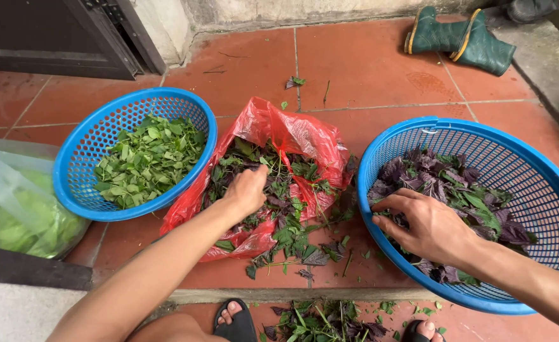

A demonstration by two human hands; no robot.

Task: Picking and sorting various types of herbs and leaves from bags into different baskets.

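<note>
Our left hand (246, 190) is digging into the mixed herb pile (273, 183) on the red plastic bag (305, 139), fingers curled down — we cannot tell what they are pinching. Our right hand (422, 225), loosely cupped, is resting on purple leaves (457, 183) inside the blue basket (546, 190) right of the bag. Left of the bag, another blue basket (77, 171) is holding green leaves (146, 158). We are sorting, it seems — the next pick calls for separating purple from green.

A home's outdoor doorstep is showing here: red floor tiles (362, 63) are running up to a dark doorway (57, 38), and green rubber boots (460, 39) are lying by the wall.
</note>
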